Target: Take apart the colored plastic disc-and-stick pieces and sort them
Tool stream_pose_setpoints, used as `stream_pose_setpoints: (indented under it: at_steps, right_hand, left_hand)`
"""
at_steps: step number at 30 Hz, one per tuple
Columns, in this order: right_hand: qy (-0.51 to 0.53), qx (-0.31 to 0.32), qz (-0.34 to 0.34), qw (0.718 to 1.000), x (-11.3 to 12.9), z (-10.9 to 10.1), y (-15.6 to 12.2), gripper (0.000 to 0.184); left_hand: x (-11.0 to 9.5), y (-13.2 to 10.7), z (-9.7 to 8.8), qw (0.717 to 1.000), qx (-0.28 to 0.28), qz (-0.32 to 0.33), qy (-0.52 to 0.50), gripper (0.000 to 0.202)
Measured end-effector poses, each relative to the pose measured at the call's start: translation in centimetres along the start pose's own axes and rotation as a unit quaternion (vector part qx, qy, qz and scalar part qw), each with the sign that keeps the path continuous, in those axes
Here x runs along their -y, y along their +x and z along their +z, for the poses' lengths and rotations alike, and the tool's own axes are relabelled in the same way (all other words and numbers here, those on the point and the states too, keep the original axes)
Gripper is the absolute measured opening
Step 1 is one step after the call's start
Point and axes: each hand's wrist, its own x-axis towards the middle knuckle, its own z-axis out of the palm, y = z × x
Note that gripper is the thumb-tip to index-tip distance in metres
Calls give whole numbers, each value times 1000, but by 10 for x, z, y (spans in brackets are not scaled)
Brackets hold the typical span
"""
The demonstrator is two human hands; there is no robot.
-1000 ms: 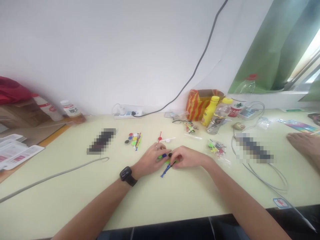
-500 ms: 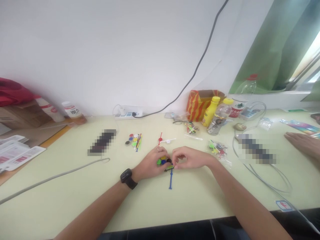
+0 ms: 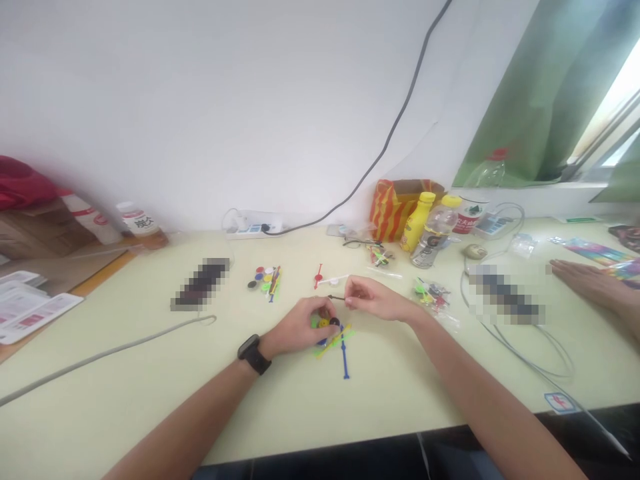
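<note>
My left hand, with a black watch on the wrist, rests on the pale yellow table, its fingers curled over a cluster of small coloured discs. Thin blue, yellow and green plastic sticks lie just under it. My right hand is raised slightly beyond the cluster and pinches the end of a thin dark stick between thumb and forefinger.
A second pile of discs and sticks lies to the left, red and white pins behind. Small bags of parts, bottles, a power strip and cables sit further back. Another person's hand lies flat at the right.
My right hand has lifted away from the cluster and up, drawing out a thin dark stick. The left hand stayed on the discs; yellow and green sticks now show beside the blue one.
</note>
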Motion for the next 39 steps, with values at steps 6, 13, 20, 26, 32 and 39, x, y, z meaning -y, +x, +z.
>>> stream_pose_setpoints:
  at_steps: [6, 13, 20, 26, 32, 39]
  right_hand:
    - [16, -111, 38, 993, -10, 6, 6, 24]
    - [50, -148, 19, 988, -6, 12, 12, 33]
    - [55, -133, -41, 989, -3, 22, 14, 30]
    - [39, -164, -69, 983, -10, 33, 16, 26]
    - [-54, -175, -71, 980, -7, 35, 14, 22]
    - [-70, -171, -56, 981, -5, 34, 13, 21]
  left_hand:
    - [6, 6, -2, 994, -62, -39, -76, 18]
    - [15, 12, 1, 974, -116, -44, -189, 31]
    - [16, 13, 4, 950, -136, -41, -277, 42]
    - [15, 14, 3, 953, -153, -30, -261, 36]
    - [15, 13, 2, 963, -163, -11, -214, 26]
    - [14, 9, 1, 981, -168, 15, -99, 18]
